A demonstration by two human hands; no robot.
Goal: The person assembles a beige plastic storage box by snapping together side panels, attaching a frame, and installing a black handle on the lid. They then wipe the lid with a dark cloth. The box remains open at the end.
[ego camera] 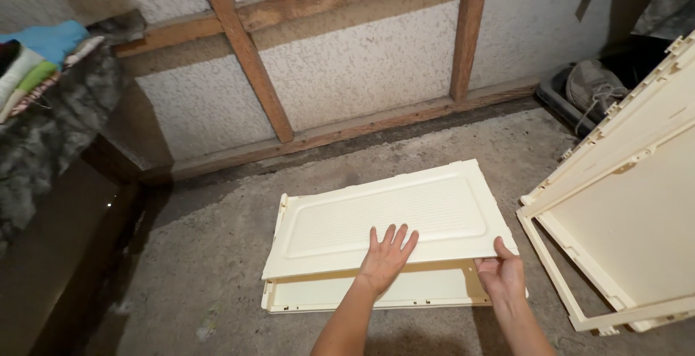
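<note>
concrete floor (217, 269) | lower panel (376, 292) mostly hidden under top panel (384, 218) | L hand (387, 253) flat, fingers spread on top panel | R hand (501, 273) pinching its corner

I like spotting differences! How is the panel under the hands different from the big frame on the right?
The panel lies flat on the floor; the frame leans tilted. The panel is a solid ribbed sheet; the frame has open gaps between bars. The left hand presses the panel and the right hand grips its corner; nobody touches the frame. Both are cream plastic.

Head camera looks steeply down, close above floor (217, 269).
</note>
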